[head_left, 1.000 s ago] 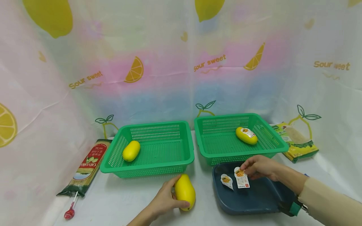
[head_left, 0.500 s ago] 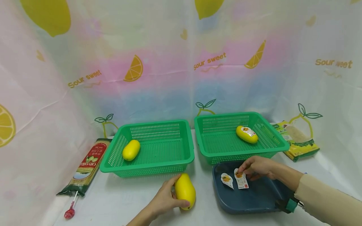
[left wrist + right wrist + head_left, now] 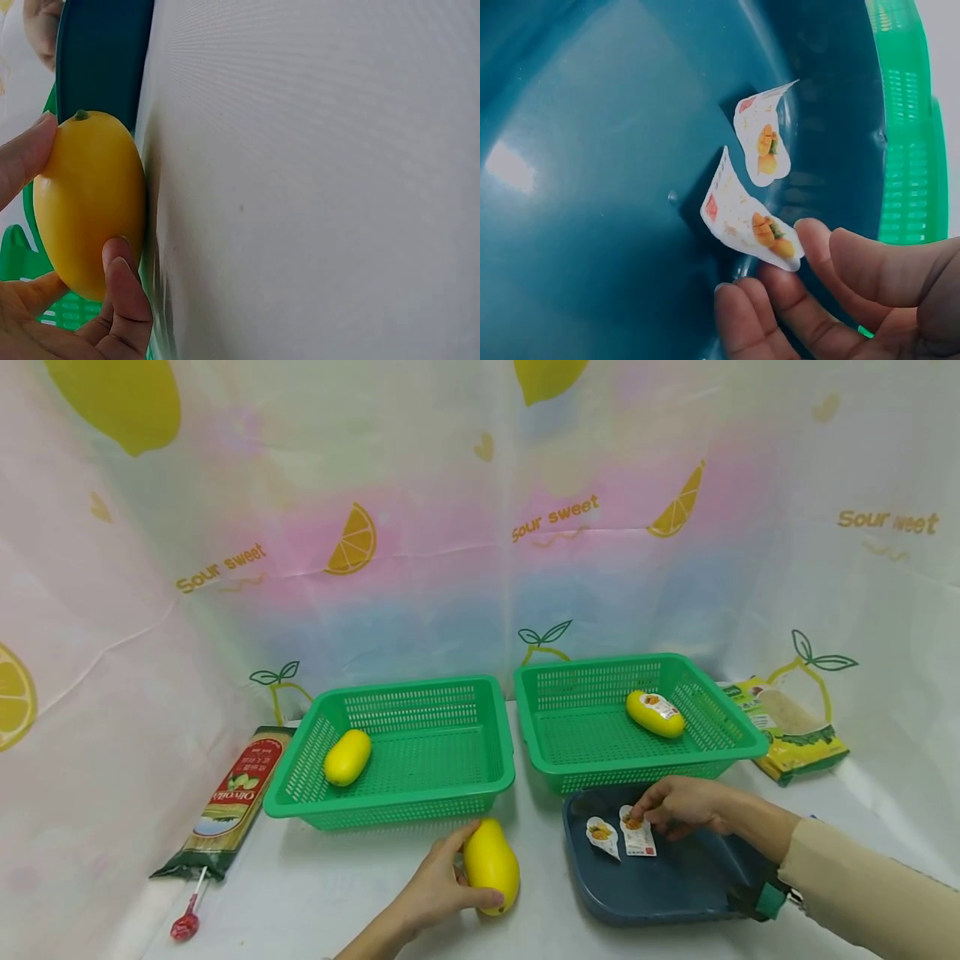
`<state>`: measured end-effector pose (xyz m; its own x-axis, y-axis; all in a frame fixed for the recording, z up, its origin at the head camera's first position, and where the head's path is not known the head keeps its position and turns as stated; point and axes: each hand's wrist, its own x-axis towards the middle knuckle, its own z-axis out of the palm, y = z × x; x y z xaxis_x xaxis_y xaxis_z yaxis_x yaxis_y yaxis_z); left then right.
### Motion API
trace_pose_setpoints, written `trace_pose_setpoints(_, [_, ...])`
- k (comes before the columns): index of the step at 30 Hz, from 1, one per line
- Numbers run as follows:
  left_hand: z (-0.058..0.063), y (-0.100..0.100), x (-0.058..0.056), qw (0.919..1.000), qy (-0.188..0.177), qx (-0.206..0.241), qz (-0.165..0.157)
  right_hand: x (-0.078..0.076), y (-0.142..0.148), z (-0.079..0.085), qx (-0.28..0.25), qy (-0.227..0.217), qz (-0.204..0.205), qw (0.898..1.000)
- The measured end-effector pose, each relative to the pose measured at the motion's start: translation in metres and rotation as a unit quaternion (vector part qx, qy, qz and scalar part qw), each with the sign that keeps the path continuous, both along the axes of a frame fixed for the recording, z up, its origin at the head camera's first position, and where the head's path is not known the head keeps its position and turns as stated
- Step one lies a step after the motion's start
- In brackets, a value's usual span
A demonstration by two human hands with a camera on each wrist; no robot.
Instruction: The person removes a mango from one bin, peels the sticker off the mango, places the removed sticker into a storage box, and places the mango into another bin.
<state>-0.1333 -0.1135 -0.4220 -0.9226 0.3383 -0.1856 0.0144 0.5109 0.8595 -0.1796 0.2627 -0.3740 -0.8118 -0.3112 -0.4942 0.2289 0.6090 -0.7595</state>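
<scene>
Pastel lemon-print cloth (image 3: 420,635) is hanging behind a white tabletop (image 3: 360,868), where two green baskets are standing side by side. Labelling looks to be partway along: in the right basket (image 3: 645,768) one labelled mango (image 3: 655,714) is already wearing its sticker on the upper side. One bare mango (image 3: 348,758) is lying in the left basket (image 3: 405,797), showing no sticker on its visible side, and a second, the mango in hand (image 3: 491,864), is lying in front of the baskets, just left of the dark blue tray (image 3: 645,906). Two loose stickers are lying in that tray, so two fruits are apparently left to do.

The left hand (image 3: 438,885) is curling round the near fruit, its thumb pressing beside the stem end and its fingers wrapping the other end. The right hand (image 3: 686,806) is reaching into the tray and, it seems, pinching the rounded end of the nearer sticker (image 3: 637,833) between nearly closed fingertips, while the other sticker (image 3: 602,835) is lying just beside it, untouched.
</scene>
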Motion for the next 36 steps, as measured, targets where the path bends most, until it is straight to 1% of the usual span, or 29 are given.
trace_pose_setpoints(12, [0.0,0.0,0.001,1.0,-0.002,0.005,0.002,0.001,-0.008,-0.001,0.061,0.003,0.03,0.998])
trace_pose_setpoints(19, [0.0,0.0,0.001,1.0,-0.002,0.005,0.003,0.003,-0.013,-0.001,0.088,0.004,0.029,0.996])
trace_pose_setpoints(28, [0.001,0.001,0.0,1.0,0.0,0.005,0.002,0.009,-0.017,0.001,0.121,0.027,0.059,0.991])
trace_pose_setpoints(31, [0.0,0.0,0.0,1.0,0.0,0.005,0.002,0.008,-0.016,0.001,0.128,0.026,0.049,0.99])
trace_pose_setpoints(36, [-0.001,0.0,0.0,1.0,-0.001,0.004,0.001,0.005,-0.013,0.0,0.102,0.009,0.031,0.994])
